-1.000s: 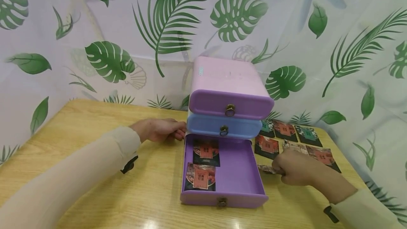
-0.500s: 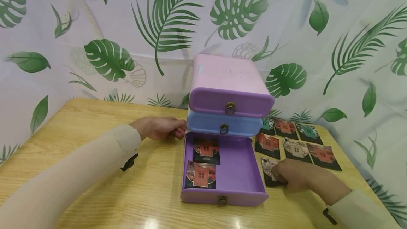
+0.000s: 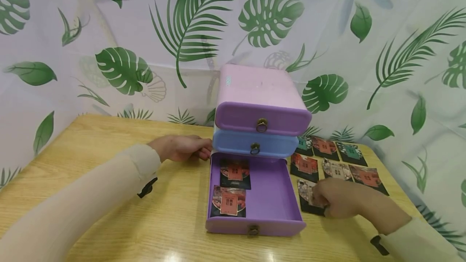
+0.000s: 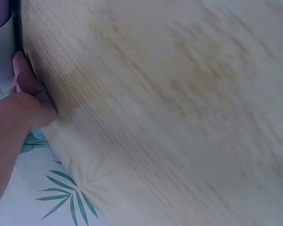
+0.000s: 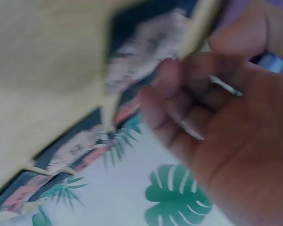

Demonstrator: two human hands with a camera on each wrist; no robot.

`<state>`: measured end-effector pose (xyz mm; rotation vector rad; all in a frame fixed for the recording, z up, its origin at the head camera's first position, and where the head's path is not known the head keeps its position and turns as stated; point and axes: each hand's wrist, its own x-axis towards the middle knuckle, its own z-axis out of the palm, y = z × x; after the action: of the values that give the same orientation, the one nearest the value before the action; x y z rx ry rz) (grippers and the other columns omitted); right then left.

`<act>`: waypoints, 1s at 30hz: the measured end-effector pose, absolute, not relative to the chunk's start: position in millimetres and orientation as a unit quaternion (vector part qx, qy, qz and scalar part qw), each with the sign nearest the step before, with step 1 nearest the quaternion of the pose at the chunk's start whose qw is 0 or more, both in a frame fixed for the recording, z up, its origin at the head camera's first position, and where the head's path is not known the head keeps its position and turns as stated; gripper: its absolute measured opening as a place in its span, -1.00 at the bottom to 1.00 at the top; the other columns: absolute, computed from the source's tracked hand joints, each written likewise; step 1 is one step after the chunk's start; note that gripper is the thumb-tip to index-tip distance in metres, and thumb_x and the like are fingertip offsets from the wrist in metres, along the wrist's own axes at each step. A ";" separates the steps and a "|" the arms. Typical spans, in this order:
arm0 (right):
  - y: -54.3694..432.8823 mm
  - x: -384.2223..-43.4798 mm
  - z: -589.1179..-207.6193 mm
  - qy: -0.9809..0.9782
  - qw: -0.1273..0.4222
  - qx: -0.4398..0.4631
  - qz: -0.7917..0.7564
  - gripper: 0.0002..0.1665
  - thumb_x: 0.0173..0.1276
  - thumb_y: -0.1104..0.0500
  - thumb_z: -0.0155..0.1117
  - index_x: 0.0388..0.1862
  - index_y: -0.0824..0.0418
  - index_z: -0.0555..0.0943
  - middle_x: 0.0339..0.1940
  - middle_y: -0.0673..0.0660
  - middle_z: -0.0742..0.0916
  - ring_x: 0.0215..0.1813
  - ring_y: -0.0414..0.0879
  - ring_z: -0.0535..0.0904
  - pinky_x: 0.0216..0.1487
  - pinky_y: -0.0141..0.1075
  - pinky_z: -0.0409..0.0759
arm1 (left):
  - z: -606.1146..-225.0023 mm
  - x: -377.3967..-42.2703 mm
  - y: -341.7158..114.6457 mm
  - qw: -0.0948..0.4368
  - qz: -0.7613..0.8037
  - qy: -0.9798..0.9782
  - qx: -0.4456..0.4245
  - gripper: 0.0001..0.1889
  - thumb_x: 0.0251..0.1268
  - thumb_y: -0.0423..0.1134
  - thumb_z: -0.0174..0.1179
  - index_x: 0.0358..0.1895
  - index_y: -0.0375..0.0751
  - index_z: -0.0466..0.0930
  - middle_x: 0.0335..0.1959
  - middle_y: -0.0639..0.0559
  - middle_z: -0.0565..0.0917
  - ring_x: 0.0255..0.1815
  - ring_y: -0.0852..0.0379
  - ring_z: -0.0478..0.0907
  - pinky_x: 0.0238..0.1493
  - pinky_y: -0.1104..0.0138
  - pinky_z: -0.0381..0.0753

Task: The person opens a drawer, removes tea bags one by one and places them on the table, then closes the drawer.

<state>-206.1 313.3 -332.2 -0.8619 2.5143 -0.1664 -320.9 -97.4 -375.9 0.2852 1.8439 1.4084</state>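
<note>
A tea sachet (image 3: 307, 197) with a pale printed front and dark lower edge lies on the table right of the open drawer. My right hand (image 3: 338, 197) is over its right side; in the right wrist view the fingers (image 5: 170, 75) are loosely bent and the thumb stands apart from them, with nothing pinched between. Two red-labelled tea sachets (image 3: 228, 201) lie along the left side of the purple bottom drawer (image 3: 271, 189), which is pulled out. My left hand (image 3: 182, 148) rests against the left side of the drawer cabinet (image 3: 262, 88), fingers loosely bent.
Several tea sachets (image 3: 305, 166) with red, green and pale labels lie in rows on the table at the right, behind the right hand. The blue middle drawer (image 3: 236, 142) and purple top drawer (image 3: 236, 118) are closed. A leaf-print cloth (image 3: 138, 19) hangs behind.
The pale tea sachet, tilted edge-on in the right hand one second ago, is now flat on the table, and the right hand has loosened from it. The left hand stays in place.
</note>
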 end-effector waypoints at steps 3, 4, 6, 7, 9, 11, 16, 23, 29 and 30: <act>303.2 -206.8 -321.1 0.914 0.129 -0.374 -0.089 -0.57 0.03 0.40 0.25 -0.68 0.01 0.24 -0.64 -0.21 0.22 -0.58 -0.36 0.00 -0.50 -0.42 0.10 | -375.5 -321.1 -98.9 0.391 0.559 0.723 0.110 -0.79 0.49 -0.15 -0.06 -0.31 -0.17 0.39 -0.37 0.11 0.39 -0.26 0.20 0.32 -0.02 0.36 0.27; 298.1 -206.9 -318.3 0.913 0.096 -0.387 -0.090 -0.56 0.06 0.36 0.27 -0.69 0.00 0.25 -0.65 -0.23 0.22 -0.58 -0.39 0.00 -0.50 -0.45 0.10 | -375.1 -321.0 -99.2 0.390 0.559 0.724 0.109 -0.79 0.50 -0.15 -0.07 -0.31 -0.18 0.39 -0.37 0.11 0.39 -0.25 0.20 0.32 -0.02 0.36 0.26; 287.3 -206.2 -314.9 0.906 0.032 -0.412 -0.087 -0.57 0.03 0.34 0.27 -0.70 -0.02 0.24 -0.65 -0.26 0.21 -0.58 -0.43 0.01 -0.50 -0.48 0.10 | -375.5 -321.6 -99.6 0.387 0.559 0.725 0.109 -0.78 0.50 -0.14 -0.06 -0.31 -0.17 0.41 -0.37 0.11 0.41 -0.25 0.21 0.34 -0.02 0.37 0.29; 281.8 -205.2 -314.3 0.902 0.007 -0.422 -0.088 -0.58 -0.04 0.35 0.25 -0.69 -0.03 0.23 -0.65 -0.27 0.21 -0.57 -0.44 0.01 -0.53 -0.50 0.07 | -375.7 -321.8 -99.5 0.388 0.559 0.724 0.110 -0.77 0.51 -0.14 -0.06 -0.31 -0.18 0.42 -0.37 0.11 0.42 -0.26 0.21 0.34 -0.02 0.38 0.30; 271.2 -202.6 -314.0 0.895 -0.034 -0.437 -0.087 -0.59 -0.09 0.35 0.23 -0.67 -0.04 0.22 -0.63 -0.28 0.20 -0.56 -0.45 0.02 -0.52 -0.51 0.07 | -376.3 -321.9 -98.9 0.390 0.560 0.722 0.111 -0.76 0.52 -0.14 -0.06 -0.31 -0.18 0.44 -0.37 0.12 0.44 -0.27 0.22 0.36 -0.03 0.39 0.32; 260.4 -199.4 -314.1 0.888 -0.068 -0.448 -0.078 -0.60 -0.10 0.33 0.24 -0.65 -0.04 0.22 -0.61 -0.27 0.21 -0.54 -0.45 0.04 -0.51 -0.51 0.08 | -377.2 -322.2 -98.2 0.391 0.561 0.721 0.113 -0.77 0.52 -0.14 -0.06 -0.30 -0.18 0.45 -0.37 0.12 0.46 -0.27 0.24 0.37 -0.02 0.41 0.34; 231.8 -191.9 -316.0 0.884 -0.075 -0.456 -0.072 -0.58 0.11 0.17 0.40 -0.58 -0.03 0.28 -0.57 -0.22 0.29 -0.54 -0.42 0.12 -0.53 -0.51 0.17 | -378.4 -321.8 -97.6 0.390 0.564 0.721 0.103 -0.80 0.50 -0.17 -0.06 -0.28 -0.20 0.44 -0.36 0.12 0.45 -0.29 0.24 0.37 -0.03 0.42 0.35; 193.1 -184.7 -321.1 0.868 -0.052 -0.486 -0.087 -0.57 0.13 -0.14 0.56 -0.22 0.01 0.56 -0.24 -0.10 0.58 -0.26 -0.30 0.50 -0.27 -0.38 0.58 | -376.6 -322.3 -97.9 0.392 0.563 0.719 0.111 -0.79 0.52 -0.17 -0.09 -0.27 -0.21 0.41 -0.39 0.13 0.44 -0.31 0.25 0.36 -0.05 0.41 0.32; 167.3 -182.0 -329.5 0.877 -0.041 -0.474 -0.071 -0.29 0.08 -0.23 0.57 0.13 0.06 0.57 0.07 0.02 0.60 -0.05 -0.18 0.55 -0.14 -0.29 0.64 | -378.6 -321.9 -98.6 0.391 0.564 0.718 0.116 -0.78 0.50 -0.16 -0.08 -0.30 -0.19 0.42 -0.42 0.15 0.43 -0.33 0.27 0.35 -0.09 0.43 0.31; 163.7 -182.6 -330.7 0.879 -0.034 -0.471 -0.068 -0.25 0.08 -0.22 0.57 0.18 0.06 0.55 0.12 0.03 0.59 0.01 -0.16 0.55 -0.10 -0.26 0.65 | -378.6 -321.5 -98.5 0.390 0.565 0.718 0.115 -0.79 0.50 -0.16 -0.08 -0.31 -0.18 0.41 -0.43 0.16 0.43 -0.34 0.27 0.35 -0.10 0.44 0.30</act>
<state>-182.6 163.7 -330.7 -1.5146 2.8222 -0.2195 -321.5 -98.5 -378.6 0.2913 1.8248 1.4363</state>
